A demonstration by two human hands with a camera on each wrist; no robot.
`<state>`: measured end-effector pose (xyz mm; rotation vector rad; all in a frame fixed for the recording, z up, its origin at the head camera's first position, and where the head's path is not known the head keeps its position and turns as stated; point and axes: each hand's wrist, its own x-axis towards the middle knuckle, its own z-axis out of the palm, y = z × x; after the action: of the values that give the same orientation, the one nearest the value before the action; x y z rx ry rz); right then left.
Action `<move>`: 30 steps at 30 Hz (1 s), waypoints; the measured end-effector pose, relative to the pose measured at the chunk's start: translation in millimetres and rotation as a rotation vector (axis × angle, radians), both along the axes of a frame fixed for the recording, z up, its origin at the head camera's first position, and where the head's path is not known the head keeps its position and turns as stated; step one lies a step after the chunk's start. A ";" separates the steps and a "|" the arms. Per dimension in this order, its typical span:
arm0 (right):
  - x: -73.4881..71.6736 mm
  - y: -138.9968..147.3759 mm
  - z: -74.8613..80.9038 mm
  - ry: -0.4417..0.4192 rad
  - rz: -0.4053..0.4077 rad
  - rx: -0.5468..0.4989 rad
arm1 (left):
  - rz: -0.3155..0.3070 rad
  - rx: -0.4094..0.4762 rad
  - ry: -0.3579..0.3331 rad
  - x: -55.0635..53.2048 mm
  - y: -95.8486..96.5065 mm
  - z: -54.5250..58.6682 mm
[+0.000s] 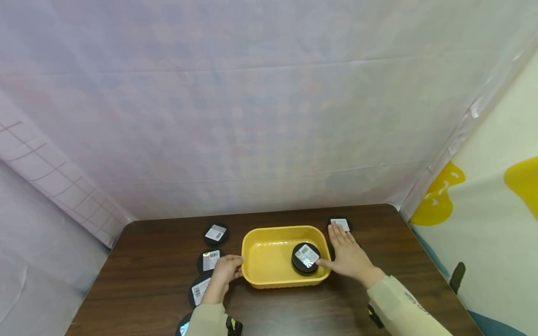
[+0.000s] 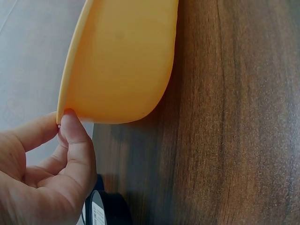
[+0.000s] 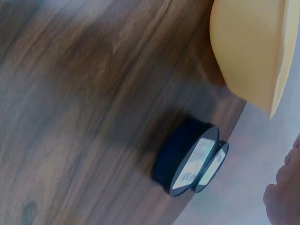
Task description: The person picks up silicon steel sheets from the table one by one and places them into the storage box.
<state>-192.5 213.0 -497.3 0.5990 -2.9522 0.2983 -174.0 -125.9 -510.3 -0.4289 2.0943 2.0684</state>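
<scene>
My left hand (image 1: 224, 272) pinches the left end of a yellow plastic tray (image 1: 266, 263) by its rim, thumb and forefinger meeting there in the left wrist view. Inside the tray, toward the right, lies a round black container (image 1: 305, 259) with a white label. My right hand (image 1: 350, 255) is spread above the tray's right end, its thumb reaching over the rim beside that container; contact cannot be told. Past its fingertips sits another labelled black container (image 1: 339, 221). The right wrist view shows two such containers, the nearer one (image 3: 187, 157) standing close to the tray.
Left of the tray a column of similar containers runs toward me: a far one (image 1: 216, 234), then another (image 1: 207, 261), with more by my left sleeve. The brown wooden table (image 1: 159, 261) meets a pale curtain (image 1: 252, 116) at the back.
</scene>
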 end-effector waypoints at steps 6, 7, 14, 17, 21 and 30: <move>-2.5 10.9 -2.1 -0.002 -0.010 -0.005 | 0.004 0.004 0.001 0.9 -2.0 -1.3; -2.8 12.8 -2.8 -0.004 -0.012 -0.008 | 0.003 0.004 0.002 1.0 -2.2 -1.5; -0.6 26.3 -4.9 -0.032 -0.043 -0.006 | 0.002 0.004 0.004 1.1 -0.3 -0.1; -0.5 31.1 -4.3 -0.031 -0.065 -0.010 | -0.006 0.006 0.007 0.5 1.9 1.3; -1.3 35.7 -5.4 -0.021 -0.071 -0.007 | -0.009 -0.001 0.006 0.5 2.5 2.2; -4.0 44.4 -11.3 -0.052 -0.089 -0.021 | -0.003 -0.006 0.000 0.2 2.0 0.7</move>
<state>-196.5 257.4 -508.6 0.4619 -3.0101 0.3411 -173.8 -124.0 -509.6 -0.4261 2.1010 2.0606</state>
